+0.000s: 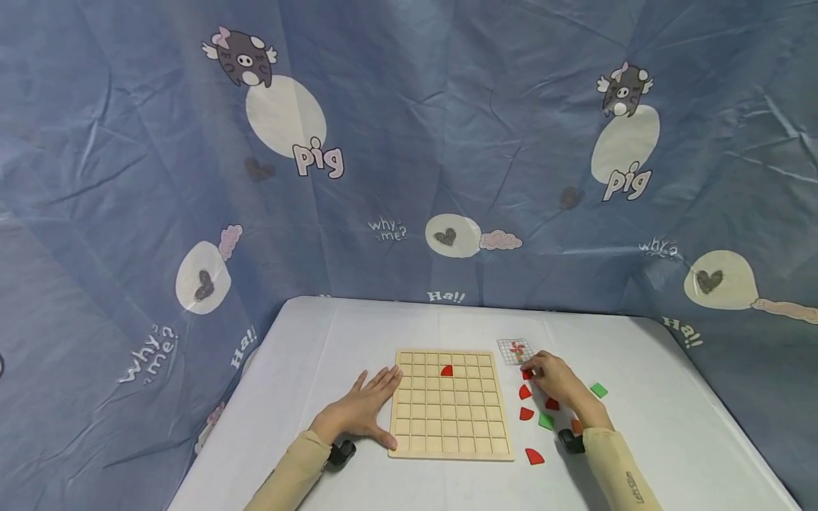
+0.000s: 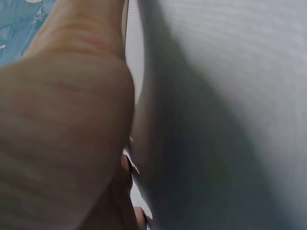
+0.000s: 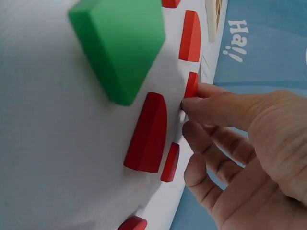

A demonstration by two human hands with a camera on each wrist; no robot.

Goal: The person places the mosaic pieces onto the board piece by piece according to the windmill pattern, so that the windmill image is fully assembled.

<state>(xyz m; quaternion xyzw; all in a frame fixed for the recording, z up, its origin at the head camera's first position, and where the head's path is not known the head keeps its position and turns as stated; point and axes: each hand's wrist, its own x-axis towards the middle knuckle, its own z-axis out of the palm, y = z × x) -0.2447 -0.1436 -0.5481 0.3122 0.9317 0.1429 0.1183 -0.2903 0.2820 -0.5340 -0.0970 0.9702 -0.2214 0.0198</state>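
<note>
A wooden grid board lies on the table, with one red quarter-circle piece in a cell of its second row. My left hand rests at the board's left edge, fingers spread and thumb near the lower left corner. To the right of the board, my right hand pinches another red quarter-circle piece between thumb and index finger, low over the table. The other fingers are loosely bent. Just beyond those fingertips lies a pattern card with a pinwheel-like figure on a grid. The left wrist view shows mostly skin and shadow.
Several loose red pieces are scattered on the white table right of the board. Among them are a green piece and, farther right, another green piece. A blue printed cloth hangs behind the table.
</note>
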